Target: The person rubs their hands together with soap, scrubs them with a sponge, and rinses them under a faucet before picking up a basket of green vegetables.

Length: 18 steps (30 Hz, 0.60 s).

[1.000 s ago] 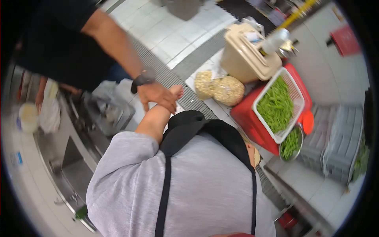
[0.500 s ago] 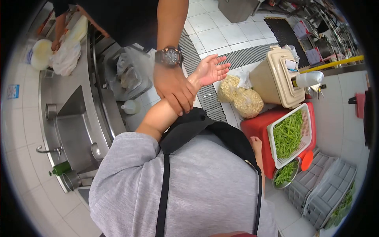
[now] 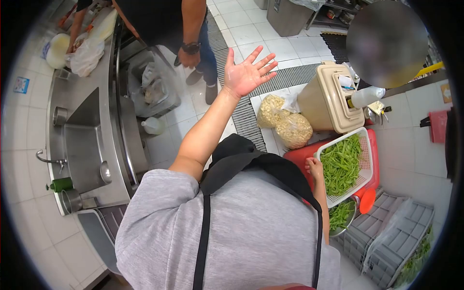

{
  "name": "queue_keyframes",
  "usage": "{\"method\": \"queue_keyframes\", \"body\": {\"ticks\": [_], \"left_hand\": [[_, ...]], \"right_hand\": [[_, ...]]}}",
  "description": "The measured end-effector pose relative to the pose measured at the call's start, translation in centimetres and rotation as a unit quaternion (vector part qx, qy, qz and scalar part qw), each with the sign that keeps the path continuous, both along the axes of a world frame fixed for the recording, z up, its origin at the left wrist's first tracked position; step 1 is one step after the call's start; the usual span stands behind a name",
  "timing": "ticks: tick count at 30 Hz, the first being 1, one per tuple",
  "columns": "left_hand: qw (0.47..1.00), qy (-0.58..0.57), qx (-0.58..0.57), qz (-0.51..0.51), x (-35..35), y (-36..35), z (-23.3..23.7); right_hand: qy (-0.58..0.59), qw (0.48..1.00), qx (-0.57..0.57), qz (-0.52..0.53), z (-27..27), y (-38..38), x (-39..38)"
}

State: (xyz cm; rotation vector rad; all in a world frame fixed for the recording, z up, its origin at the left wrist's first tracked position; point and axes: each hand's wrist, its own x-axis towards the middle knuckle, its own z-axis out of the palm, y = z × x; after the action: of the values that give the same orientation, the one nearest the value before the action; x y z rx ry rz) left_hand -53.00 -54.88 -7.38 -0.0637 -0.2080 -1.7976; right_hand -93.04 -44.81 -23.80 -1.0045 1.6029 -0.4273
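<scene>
My right hand [image 3: 315, 167] at the basket [image 3: 366, 154] rim, grip too small to tell; co-worker [image 3: 154, 19] cropped by top edge.

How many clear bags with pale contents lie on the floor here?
2. The upper bag lies between the drain grate and the beige container; the lower bag touches it, just above the red box. Others may be hidden.
</scene>
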Motion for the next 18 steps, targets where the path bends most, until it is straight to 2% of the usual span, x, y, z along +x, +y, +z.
{"method": "queue_keyframes", "body": {"ticks": [5,6,9,13,15,18], "left_hand": [[1.0,-0.007,0.018,0.014,-2.0,1.5,-0.9],[0.999,-0.013,0.026,0.027,-2.2,2.0,-0.7],[0.998,-0.008,0.031,0.047,-1.7,3.4,-1.0],[0.996,-0.025,0.026,0.086,0.4,6.5,-1.1],[0.992,-0.029,0.031,0.121,2.0,8.6,-0.8],[0.986,-0.027,0.018,0.166,5.1,12.2,-0.7]], "right_hand": [[0.014,1.0,0.016,0.018,-1.0,0.4,-3.9],[0.036,0.999,0.013,0.03,0.7,0.2,-3.1],[0.029,0.997,-0.012,0.069,0.3,-1.8,-2.4],[0.039,0.982,-0.073,0.173,-1.2,-5.2,0.2],[0.023,0.959,-0.143,0.243,-2.5,-6.5,2.1],[-0.051,0.972,-0.045,0.223,0.2,-6.9,7.1]]}}
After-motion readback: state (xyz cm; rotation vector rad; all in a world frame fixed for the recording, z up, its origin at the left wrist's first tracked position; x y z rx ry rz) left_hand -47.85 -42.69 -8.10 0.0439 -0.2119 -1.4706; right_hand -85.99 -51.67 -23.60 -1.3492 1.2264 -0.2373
